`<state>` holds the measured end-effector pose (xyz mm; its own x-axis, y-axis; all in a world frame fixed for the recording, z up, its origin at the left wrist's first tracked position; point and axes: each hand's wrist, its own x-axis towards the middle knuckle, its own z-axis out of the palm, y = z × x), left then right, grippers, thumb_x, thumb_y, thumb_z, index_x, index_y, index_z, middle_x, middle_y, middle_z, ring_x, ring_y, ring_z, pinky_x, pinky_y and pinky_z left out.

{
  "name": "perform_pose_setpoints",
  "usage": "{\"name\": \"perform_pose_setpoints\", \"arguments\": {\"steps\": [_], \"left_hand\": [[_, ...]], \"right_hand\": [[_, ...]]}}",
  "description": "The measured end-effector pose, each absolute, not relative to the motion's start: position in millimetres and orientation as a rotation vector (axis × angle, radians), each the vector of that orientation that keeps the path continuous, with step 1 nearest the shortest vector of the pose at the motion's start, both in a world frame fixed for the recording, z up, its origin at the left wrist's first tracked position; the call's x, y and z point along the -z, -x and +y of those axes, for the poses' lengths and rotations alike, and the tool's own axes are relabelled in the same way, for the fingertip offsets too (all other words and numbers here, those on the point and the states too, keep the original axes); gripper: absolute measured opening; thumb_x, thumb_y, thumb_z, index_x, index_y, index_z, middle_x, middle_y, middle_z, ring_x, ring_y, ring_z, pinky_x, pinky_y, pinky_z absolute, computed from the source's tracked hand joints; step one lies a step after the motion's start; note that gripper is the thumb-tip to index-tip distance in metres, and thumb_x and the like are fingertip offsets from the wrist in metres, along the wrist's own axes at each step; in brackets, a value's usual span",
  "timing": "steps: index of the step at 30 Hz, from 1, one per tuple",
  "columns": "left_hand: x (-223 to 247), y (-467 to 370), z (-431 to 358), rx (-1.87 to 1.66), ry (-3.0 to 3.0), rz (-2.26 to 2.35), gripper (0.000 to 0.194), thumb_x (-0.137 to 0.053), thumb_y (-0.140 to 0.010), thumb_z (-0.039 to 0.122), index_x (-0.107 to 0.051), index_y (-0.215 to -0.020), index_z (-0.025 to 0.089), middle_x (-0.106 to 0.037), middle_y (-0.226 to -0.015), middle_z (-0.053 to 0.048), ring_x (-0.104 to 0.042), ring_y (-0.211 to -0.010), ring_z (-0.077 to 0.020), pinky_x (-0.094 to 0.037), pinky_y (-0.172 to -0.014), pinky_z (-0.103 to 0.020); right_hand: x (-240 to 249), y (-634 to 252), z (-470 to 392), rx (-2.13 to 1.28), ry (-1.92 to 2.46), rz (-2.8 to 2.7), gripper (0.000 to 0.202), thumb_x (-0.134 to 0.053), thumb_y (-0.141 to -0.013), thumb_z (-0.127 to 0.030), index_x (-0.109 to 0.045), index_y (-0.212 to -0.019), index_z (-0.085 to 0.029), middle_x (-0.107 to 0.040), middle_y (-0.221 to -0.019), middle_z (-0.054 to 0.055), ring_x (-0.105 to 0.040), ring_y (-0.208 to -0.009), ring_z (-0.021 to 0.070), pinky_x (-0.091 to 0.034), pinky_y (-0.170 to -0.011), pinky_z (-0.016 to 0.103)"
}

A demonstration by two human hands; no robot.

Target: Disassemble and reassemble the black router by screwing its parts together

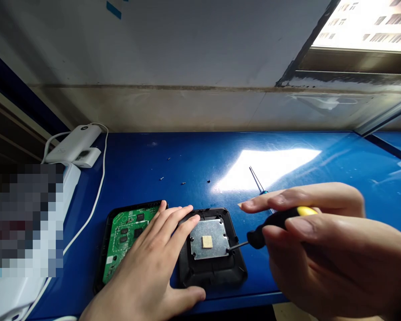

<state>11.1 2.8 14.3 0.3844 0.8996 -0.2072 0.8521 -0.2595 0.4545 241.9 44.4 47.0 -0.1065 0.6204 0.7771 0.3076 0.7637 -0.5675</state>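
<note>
My right hand (321,240) grips a black-and-yellow screwdriver (274,225), its thin shaft angled down to the left. The tip meets the lower right corner of a metal plate (200,227) with a small beige pad (207,242) on it. That plate sits inside a black plastic cover (214,276). My left hand (160,254) is open, fingers spread, lying across the cover's left side and partly over the other housing half. In that half is a green circuit board (120,236), partly hidden by the hand.
Several small screws (183,183) lie on the blue table (133,169) behind the covers. Another screwdriver (255,178) rests behind my right hand. At left are a white power bank (75,142), a white adapter (87,157) and a cable (98,191); a wall stands behind.
</note>
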Motion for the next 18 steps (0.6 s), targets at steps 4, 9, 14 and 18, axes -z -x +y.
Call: {"name": "perform_pose_setpoints", "arguments": {"steps": [4,9,14,18], "left_hand": [[-12.3,-11.5,4.9,-0.178,-2.177,1.512,0.096,-0.087,-0.071,0.045,-0.047,-0.156,0.028,-0.039,-0.169,-0.008,-0.015,-0.156,-0.0525,-0.035,-0.114,-0.077],[-12.6,-11.4,4.6,-0.179,-2.195,1.492,0.096,-0.087,-0.071,0.046,-0.047,-0.156,0.027,-0.042,-0.167,-0.01,-0.016,-0.155,-0.0533,-0.038,-0.111,-0.078],[-12.4,-10.0,1.1,-0.215,-2.236,1.493,0.094,-0.087,-0.071,0.048,-0.048,-0.155,0.028,-0.045,-0.165,-0.01,-0.023,-0.155,-0.0516,-0.036,-0.113,-0.076],[-10.1,-9.5,0.6,-0.218,-2.244,1.492,0.097,-0.09,-0.069,0.049,-0.048,-0.155,0.029,-0.045,-0.165,-0.01,-0.024,-0.154,-0.0526,-0.038,-0.112,-0.077]], "right_hand": [[-45.0,-243.2,41.0,-0.488,0.711,-1.687,0.024,-0.056,-0.105,-0.03,-0.062,-0.127,-0.037,-0.078,-0.108,0.003,-0.078,-0.088,0.0232,-0.068,-0.065,0.04],[-52.4,-240.2,38.1,-0.45,0.772,-1.661,0.015,-0.058,-0.102,-0.045,-0.066,-0.105,-0.033,-0.072,-0.106,0.004,-0.077,-0.089,0.023,-0.068,-0.065,0.04],[-51.3,-241.9,39.4,-0.223,0.753,-1.746,0.018,-0.077,-0.09,-0.044,-0.069,-0.102,-0.033,-0.055,-0.098,0.0,-0.07,-0.082,0.0157,-0.069,-0.068,0.034],[-44.1,-246.8,37.9,-0.271,0.763,-1.753,0.019,-0.062,-0.101,-0.034,-0.07,-0.119,-0.036,-0.07,-0.104,0.006,-0.074,-0.086,0.0229,-0.067,-0.063,0.039]]}}
